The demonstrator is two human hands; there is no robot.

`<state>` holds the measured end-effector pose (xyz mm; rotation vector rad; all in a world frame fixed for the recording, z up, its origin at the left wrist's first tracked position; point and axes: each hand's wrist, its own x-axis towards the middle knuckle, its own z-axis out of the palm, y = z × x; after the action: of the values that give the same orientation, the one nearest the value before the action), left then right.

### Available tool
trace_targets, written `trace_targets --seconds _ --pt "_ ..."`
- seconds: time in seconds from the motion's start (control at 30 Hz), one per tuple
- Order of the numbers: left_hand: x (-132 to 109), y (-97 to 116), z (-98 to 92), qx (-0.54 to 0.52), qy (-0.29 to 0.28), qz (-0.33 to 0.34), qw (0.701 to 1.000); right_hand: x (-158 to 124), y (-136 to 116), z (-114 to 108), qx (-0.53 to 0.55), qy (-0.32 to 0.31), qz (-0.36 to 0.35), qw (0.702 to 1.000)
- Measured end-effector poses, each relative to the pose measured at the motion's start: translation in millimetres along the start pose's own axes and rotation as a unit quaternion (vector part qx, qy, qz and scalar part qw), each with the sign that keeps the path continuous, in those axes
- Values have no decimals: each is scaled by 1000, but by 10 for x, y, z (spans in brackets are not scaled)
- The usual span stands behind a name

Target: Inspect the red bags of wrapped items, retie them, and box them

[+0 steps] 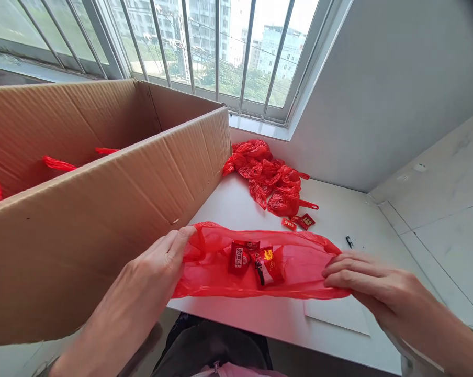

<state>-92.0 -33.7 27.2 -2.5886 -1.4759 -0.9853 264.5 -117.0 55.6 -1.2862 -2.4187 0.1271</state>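
Note:
A thin red plastic bag (pixel 303 288) is stretched sideways in front of me, its mouth spread so that I look down into it. My left hand (pixel 158 267) grips the bag's left end, thumb along the upper edge. At the other end, my right hand (pixel 370 277) is closed on the plastic, with its thumb hidden. Inside lie several small wrapped sweets: a dark red packet (pixel 239 258) with a white label and a brighter red packet (pixel 267 266) with yellow lettering. Part of another wrapper shows behind them.
A large cardboard box (pixel 173 173) with red plastic inside stands at left. Beyond the bag, knotted red bags (pixel 271 178) are heaped on the white table (pixel 228 204). Loose packets (pixel 305 221) lie by the heap, and a small black object (pixel 349 242) rests at right. A barred window (pixel 216 52) is behind.

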Motion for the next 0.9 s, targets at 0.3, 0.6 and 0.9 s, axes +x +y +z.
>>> trace_targets --seconds 0.3,0.6,0.9 --pt "308 117 -193 -16 -64 -44 997 266 286 69 -18 146 148 978" --pt "709 177 -209 -696 -107 -204 680 272 437 -338 -99 109 120 982" --pt "827 64 148 -786 -156 -306 514 401 490 -219 40 -115 74 990"
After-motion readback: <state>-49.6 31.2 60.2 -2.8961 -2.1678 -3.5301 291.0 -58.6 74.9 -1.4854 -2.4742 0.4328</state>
